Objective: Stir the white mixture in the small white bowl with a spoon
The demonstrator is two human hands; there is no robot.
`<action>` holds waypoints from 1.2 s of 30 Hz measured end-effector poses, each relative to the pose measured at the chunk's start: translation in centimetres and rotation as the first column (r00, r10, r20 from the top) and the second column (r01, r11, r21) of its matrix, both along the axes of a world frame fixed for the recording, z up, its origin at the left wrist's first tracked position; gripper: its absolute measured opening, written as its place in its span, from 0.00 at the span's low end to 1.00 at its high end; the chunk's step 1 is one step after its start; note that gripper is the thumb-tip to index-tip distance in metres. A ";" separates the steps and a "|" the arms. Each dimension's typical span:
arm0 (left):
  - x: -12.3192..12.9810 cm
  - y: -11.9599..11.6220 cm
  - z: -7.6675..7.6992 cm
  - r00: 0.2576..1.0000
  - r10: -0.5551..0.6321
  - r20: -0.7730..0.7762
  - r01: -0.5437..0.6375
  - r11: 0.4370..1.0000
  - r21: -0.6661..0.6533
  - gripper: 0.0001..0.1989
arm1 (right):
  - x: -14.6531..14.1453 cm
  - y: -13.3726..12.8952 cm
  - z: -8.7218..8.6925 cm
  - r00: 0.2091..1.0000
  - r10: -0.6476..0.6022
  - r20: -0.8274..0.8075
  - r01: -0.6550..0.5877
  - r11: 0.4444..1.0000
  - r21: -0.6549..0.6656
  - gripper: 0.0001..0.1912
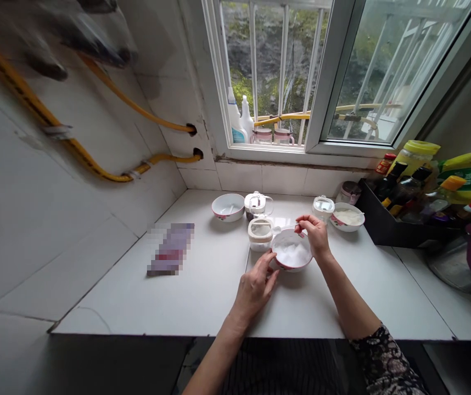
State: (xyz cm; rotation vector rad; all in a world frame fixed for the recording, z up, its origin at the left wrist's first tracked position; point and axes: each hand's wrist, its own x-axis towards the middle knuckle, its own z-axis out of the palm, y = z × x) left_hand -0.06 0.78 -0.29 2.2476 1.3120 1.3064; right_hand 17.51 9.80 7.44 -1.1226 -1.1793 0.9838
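In front of me stands a white bowl [297, 267] with a pinkish rim, holding a white, powdery substance [292, 254]. My left hand [256, 284] grips the bowl's left side, thumb low and fingers at the rim. Between the fingertips of my right hand [314, 235] is the thin handle of a small spoon [277, 230]. Its pale head hangs over the bowl's far left edge, close to a lidded seasoning jar [260, 232]. Whether the spoon carries anything is too small to tell.
Behind stand another bowl [228, 210], a jar with dark contents [257, 203] and a clear-lidded jar [323, 206]. A bowl of pale contents [347, 217] sits near a black box of bottles [383, 227]. A pixelated packet [172, 249] lies left; a pot [461, 269] stands right.
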 end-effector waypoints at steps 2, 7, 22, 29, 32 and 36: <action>0.0 0.0 -0.1 1.000 0.000 -0.002 0.000 1.000 0.007 0.19 | -1.1 -0.5 0.2 0.996 -0.044 0.073 0.034 0.991 0.131 0.09; -0.1 0.0 -0.1 1.000 -0.010 0.001 0.010 1.000 0.010 0.19 | -2.5 -1.5 0.2 0.827 -0.160 0.539 -0.175 0.838 0.517 0.08; -0.3 -0.2 0.1 1.000 0.004 -0.014 -0.005 0.997 -0.071 0.20 | 2.0 -1.3 0.6 0.791 -0.216 0.572 0.012 0.941 0.340 0.08; -0.3 -0.2 0.3 1.000 0.017 -0.017 -0.018 0.998 -0.062 0.19 | 1.2 -1.2 -0.2 0.727 -0.143 0.672 -0.109 0.942 0.318 0.09; -0.3 -0.2 0.2 1.000 0.019 -0.015 -0.020 0.998 -0.067 0.19 | 0.8 -1.3 -0.5 0.746 -0.082 0.661 -0.138 0.952 0.274 0.09; -0.3 -0.1 0.0 1.000 0.013 -0.012 -0.014 0.998 -0.068 0.19 | 1.0 -1.2 -0.4 0.831 -0.048 0.554 -0.073 0.978 0.195 0.08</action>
